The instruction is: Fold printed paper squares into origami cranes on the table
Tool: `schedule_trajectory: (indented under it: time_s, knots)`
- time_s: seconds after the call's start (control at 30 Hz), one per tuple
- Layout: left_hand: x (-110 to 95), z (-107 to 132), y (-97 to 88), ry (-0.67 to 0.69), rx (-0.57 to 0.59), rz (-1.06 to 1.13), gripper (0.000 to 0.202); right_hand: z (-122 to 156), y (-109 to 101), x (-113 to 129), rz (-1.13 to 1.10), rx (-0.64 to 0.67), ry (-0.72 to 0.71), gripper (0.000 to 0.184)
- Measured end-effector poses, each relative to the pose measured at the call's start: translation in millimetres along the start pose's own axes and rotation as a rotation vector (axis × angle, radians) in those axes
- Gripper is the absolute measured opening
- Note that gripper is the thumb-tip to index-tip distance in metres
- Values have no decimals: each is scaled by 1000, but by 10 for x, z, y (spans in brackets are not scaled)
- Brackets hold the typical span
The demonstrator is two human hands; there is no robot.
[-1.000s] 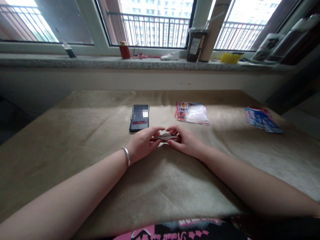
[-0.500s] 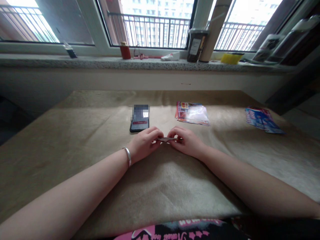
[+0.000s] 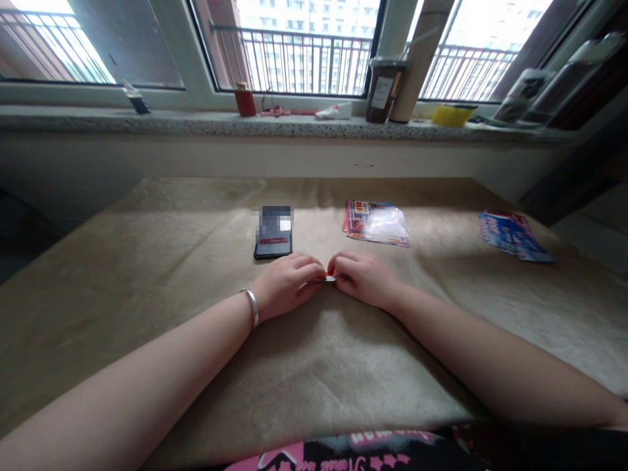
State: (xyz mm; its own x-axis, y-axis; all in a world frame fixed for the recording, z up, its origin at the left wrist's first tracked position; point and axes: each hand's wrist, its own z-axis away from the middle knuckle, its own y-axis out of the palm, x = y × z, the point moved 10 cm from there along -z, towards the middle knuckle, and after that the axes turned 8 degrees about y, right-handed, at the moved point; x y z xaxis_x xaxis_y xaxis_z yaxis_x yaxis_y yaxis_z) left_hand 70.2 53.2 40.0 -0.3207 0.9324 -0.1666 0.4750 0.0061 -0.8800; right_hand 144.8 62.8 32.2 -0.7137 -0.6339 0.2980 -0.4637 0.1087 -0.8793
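Paper piece (image 3: 330,279) is prob v. light, thin, bendy, maybe a bit slick, easily creased or torn, so imo best pinched flat near both ends. It's held btw the left hand (image 3: 287,282) (9 o'clock end) & right hand (image 3: 366,278) (3 o'clock end), fingers closed on it both sides. Mostly hidden tho, only a sliver's seen btw fingertips. Phone (image 3: 273,248)'s placed approx 10 o'clock of it.

The phone (image 3: 273,247) obstructs the way just beyond the left hand (image 3: 287,280). A passage runs between it and the leaflet stack (image 3: 375,224); a wider one separates that stack from blue leaflets (image 3: 515,235), far right.
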Motion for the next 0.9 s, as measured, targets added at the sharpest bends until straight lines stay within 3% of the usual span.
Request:
schedule_trajectory:
  time_s: [0.27, 0.57, 0.9]
  knots:
    - [-11, -2, 90, 35, 88, -60, 14, 14, 58, 54, 144, 60, -73, 14]
    - [-132, 2, 28, 152, 56, -144, 20, 93, 47, 169, 212, 126, -177, 21]
    - [-135, -1, 68, 112, 94, -250, 20, 90, 15, 131, 213, 109, -122, 19]
